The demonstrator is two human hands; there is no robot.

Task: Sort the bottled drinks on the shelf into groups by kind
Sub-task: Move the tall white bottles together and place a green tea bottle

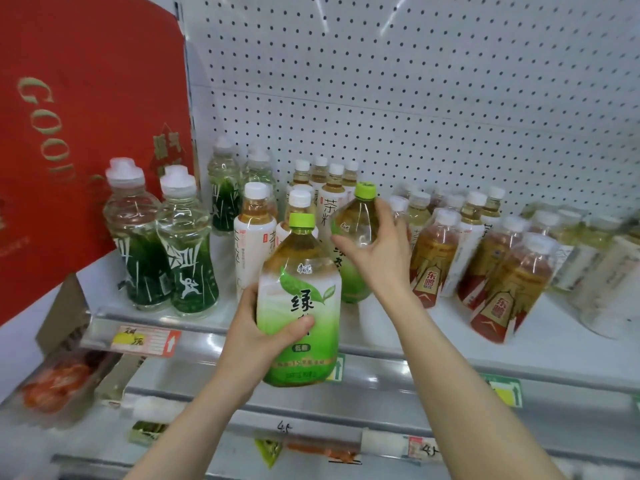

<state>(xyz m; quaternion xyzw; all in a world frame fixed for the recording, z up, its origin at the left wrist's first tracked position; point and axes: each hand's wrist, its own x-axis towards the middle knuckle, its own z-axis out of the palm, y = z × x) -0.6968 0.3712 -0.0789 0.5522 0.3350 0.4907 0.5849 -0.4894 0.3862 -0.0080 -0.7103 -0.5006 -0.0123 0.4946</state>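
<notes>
Spanning the whole view, the white shelf carries the drinks in rough clusters. Clear bottles with dark green sleeves stand at the left, white-label tea bottles in the middle, red-and-gold bottles to the right, and beyond those a blurred pale group.

Two large green tea bottles are the ones in hand. The nearer green tea bottle is held upright in front of the shelf lip, clear of the board. The farther green tea bottle leans slightly between the white-label group and the red-and-gold one, its base apparently on the board.

The left hand wraps the nearer bottle low down, thumb across the label. The right hand curls round the farther bottle's shoulder, just below its lime cap.

The step looks like pairing these two. It would go best by standing the farther bottle straight first, then setting the nearer one touching beside it in the bare front strip. The base should go down before the grip lets go. A high hold lets a full bottle swing, so the right hand should move slowly and keep clear of the tilted red-and-gold bottles just beside it.
</notes>
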